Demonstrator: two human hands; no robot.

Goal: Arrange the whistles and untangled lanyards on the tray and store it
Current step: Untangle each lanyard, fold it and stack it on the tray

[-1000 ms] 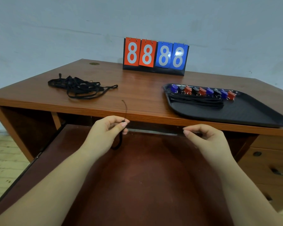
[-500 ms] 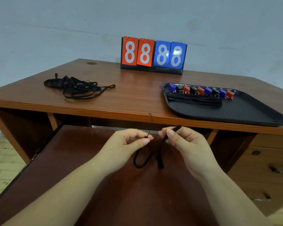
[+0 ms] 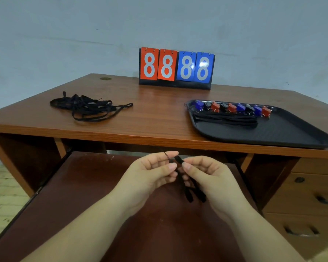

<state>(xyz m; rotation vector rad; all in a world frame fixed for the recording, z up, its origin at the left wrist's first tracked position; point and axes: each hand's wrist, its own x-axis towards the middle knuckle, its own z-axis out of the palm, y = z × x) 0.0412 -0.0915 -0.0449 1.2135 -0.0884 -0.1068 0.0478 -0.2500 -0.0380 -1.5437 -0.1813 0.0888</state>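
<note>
Lanyard [image 3: 187, 188] — between both hands' fingers [image 3: 170, 166]

Both hands raised together, fingertips pinching a lanyard [image 3: 186, 183].
Left hand [image 3: 150, 174] and right hand [image 3: 209, 176] meet in front of the desk edge [image 3: 159, 139], fingers curled, forearms converging from below.

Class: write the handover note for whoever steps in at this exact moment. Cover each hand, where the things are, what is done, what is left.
Left hand and right hand both pinch one black lanyard over the pull-out shelf.
Done: whistles in a row on the tray, with straightened lanyards beside them.
Left: place this lanyard, untangle the pile on the desk, store the tray.
</note>
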